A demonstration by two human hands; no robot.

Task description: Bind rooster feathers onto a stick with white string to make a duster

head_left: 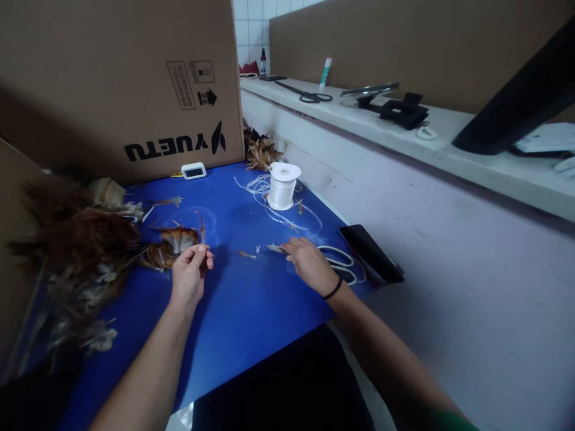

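My left hand (192, 270) is closed in a pinch on a thin brown feather (202, 227), which stands upright from the fingertips. Just behind that hand a bundle of brown and grey feathers (173, 244) lies on the blue tabletop (242, 299). My right hand (311, 263), a black band at its wrist, is closed over a pair of scissors (338, 258). The metal tip pokes out left of the fingers, and the pale handle loops show to the right; the middle is hidden under the palm. Small feather scraps (246, 254) lie between my hands.
A white spool (283, 187) stands at the back amid loose clear strands. Piled brown feathers (81, 233) fill the left side. A cardboard box (121, 78) rises behind. A dark phone (372, 254) leans by the wall; black scissors (314, 96) lie on the ledge.
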